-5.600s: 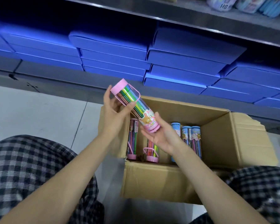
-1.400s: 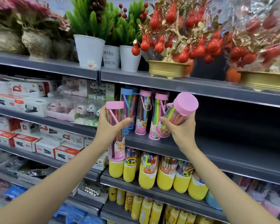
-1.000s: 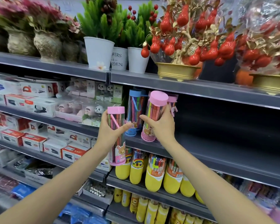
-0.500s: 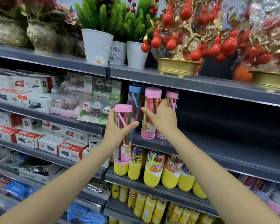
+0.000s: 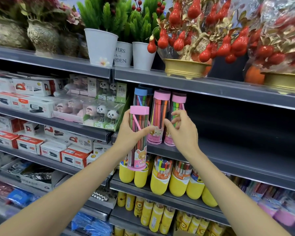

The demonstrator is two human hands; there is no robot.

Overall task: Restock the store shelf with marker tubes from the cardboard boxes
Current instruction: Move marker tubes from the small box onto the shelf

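The left hand (image 5: 129,133) grips a pink-capped marker tube (image 5: 138,138) upright before the shelf (image 5: 245,160); the right hand (image 5: 180,132), fingers loosely spread, hovers by two pink-capped tubes (image 5: 159,116) standing there beside a blue-capped tube (image 5: 140,97).

White plant pots (image 5: 101,46) line the top shelf beside red-fruited gold bowls (image 5: 185,68); stapler boxes (image 5: 31,86) stack left, yellow tubs (image 5: 160,183) crowd the lower shelf's front edge.

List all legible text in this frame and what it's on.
"WERS & ARDEN", cut off on its left side: middle white pot.
"Co...", partly readable: held marker tube in the left hand.
Stapler boxes, price tags and yellow tubes: print too blurred to read.
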